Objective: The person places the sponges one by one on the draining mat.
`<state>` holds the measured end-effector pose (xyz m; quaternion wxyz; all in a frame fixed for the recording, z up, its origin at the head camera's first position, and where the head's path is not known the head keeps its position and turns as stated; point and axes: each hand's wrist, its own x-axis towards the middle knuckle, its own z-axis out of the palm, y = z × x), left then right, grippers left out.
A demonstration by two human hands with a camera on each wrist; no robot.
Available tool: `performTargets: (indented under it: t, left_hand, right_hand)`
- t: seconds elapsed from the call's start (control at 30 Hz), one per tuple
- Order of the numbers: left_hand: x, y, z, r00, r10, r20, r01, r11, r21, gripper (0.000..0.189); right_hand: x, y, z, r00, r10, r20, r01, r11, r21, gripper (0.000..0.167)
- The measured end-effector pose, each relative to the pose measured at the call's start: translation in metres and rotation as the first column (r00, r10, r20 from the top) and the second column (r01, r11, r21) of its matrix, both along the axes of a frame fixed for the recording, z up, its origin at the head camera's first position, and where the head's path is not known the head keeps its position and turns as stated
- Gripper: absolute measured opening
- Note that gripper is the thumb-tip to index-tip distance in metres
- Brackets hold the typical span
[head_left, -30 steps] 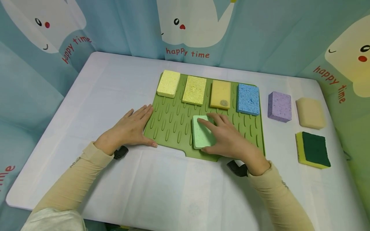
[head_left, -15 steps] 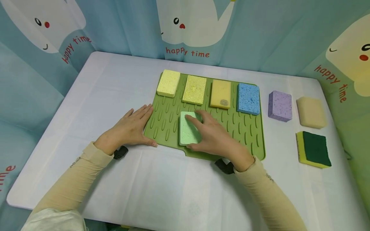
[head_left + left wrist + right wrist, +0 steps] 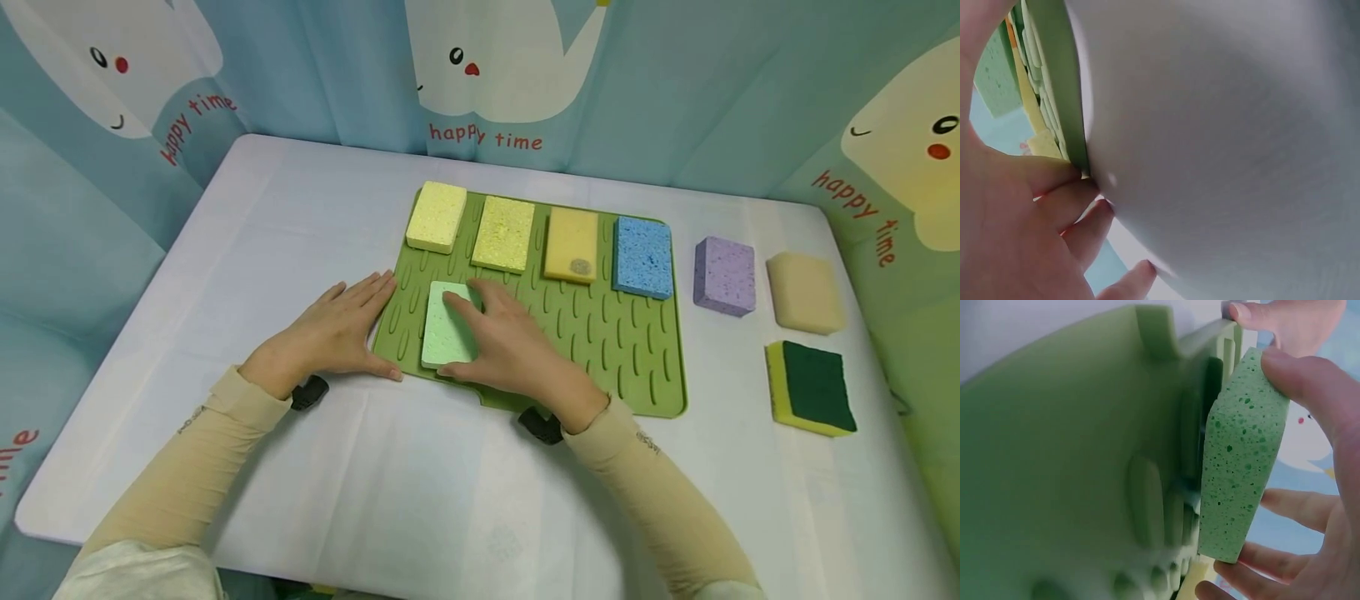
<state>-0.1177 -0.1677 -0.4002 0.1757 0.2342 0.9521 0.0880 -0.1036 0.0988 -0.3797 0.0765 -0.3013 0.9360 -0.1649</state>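
My right hand (image 3: 510,337) grips a light green sponge (image 3: 446,333) by its two short ends, thumb at the near end and fingers at the far one. The sponge is over the front left part of the green ribbed mat (image 3: 615,350). In the right wrist view the sponge's pitted side (image 3: 1241,456) shows close against the mat's raised ribs. My left hand (image 3: 330,329) lies spread at the mat's left edge, thumb by the near corner. Its fingertips touch that edge and the table in the left wrist view.
Along the mat's back sit a pale yellow sponge (image 3: 437,217), a yellow sponge (image 3: 504,233), a tan-yellow sponge (image 3: 572,243) and a blue sponge (image 3: 642,257). Right of the mat lie a purple sponge (image 3: 724,275), a beige sponge (image 3: 806,292) and a green-and-yellow scouring sponge (image 3: 813,387).
My right hand has carried the light green sponge leftward across the mat, from near its middle to its left part. The left hand has stayed at the mat's edge.
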Motion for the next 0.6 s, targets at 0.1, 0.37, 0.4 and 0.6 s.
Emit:
performTargets:
  t: [0.1,0.37,0.4,0.6]
  left_hand:
    - [0.001,0.0,0.001,1.0,0.0,0.0,0.0,1.0,0.004,0.135]
    - [0.001,0.0,0.0,1.0,-0.003,-0.025,0.003,1.0,0.009,0.134]
    - [0.001,0.0,0.0,1.0,-0.003,-0.028,0.004,1.0,0.01,0.134]
    - [0.002,-0.001,0.0,1.0,-0.009,-0.026,0.009,1.0,0.004,0.134]
  right_hand:
    - [-0.002,-0.008,-0.001,1.0,0.003,-0.009,-0.003,1.0,0.004,0.093]
    - [-0.007,-0.027,-0.004,0.997,0.014,-0.071,-0.014,1.0,0.0,0.094]
    - [-0.007,-0.029,-0.005,0.997,0.014,-0.078,-0.014,1.0,0.002,0.093]
    - [-0.01,-0.039,-0.01,0.996,-0.002,-0.093,0.002,1.0,0.004,0.091]
